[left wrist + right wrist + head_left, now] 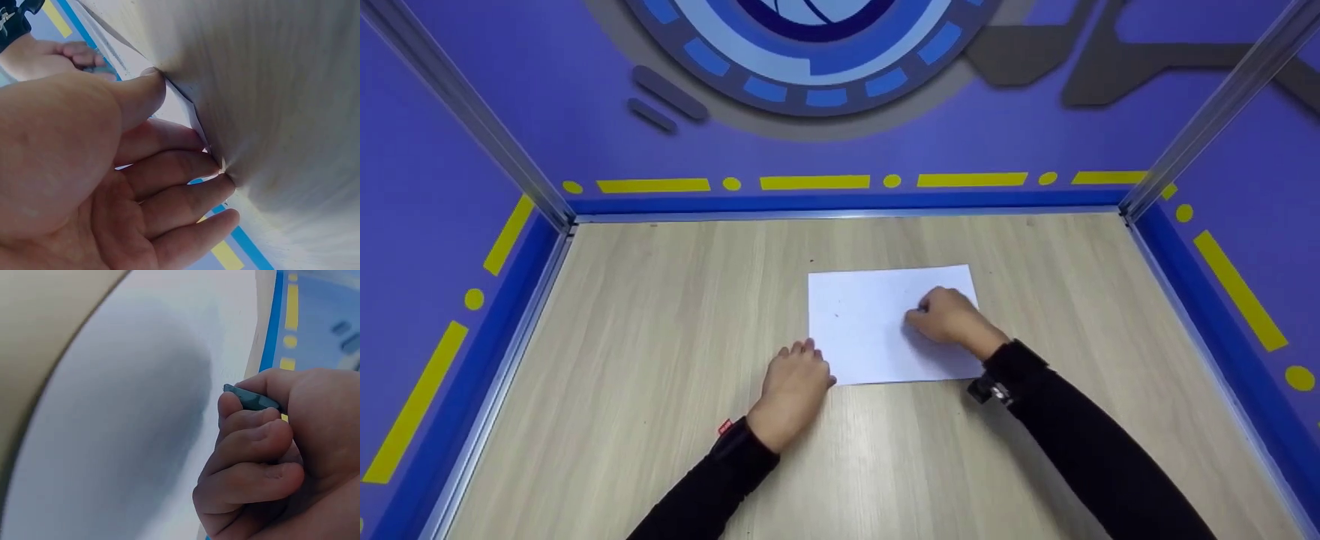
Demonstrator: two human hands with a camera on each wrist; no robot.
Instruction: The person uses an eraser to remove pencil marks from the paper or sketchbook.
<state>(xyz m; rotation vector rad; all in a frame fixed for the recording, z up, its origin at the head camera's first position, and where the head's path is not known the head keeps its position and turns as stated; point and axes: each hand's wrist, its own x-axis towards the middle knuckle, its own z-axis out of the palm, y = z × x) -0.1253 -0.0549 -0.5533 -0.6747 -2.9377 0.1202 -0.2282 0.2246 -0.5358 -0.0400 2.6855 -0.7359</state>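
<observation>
A sheet of white paper (870,330) lies on the wooden table. My left hand (793,382) rests at its near left corner, thumb and fingertips touching the paper edge and the tabletop. In the left wrist view those fingers (185,208) are only slightly bent, and the paper edge lifts a little beside them. Over the right part of the sheet, my right hand (949,319) pinches a small dark green block (256,399) between thumb and index finger, with the other fingers curled in. One end of the block pokes out; whether it touches the paper cannot be told.
Tiny dark specks (837,315) show on the left part of the paper. Blue-purple panels with yellow dashes (814,182) enclose the table (660,315) at the back and both sides, along metal rails.
</observation>
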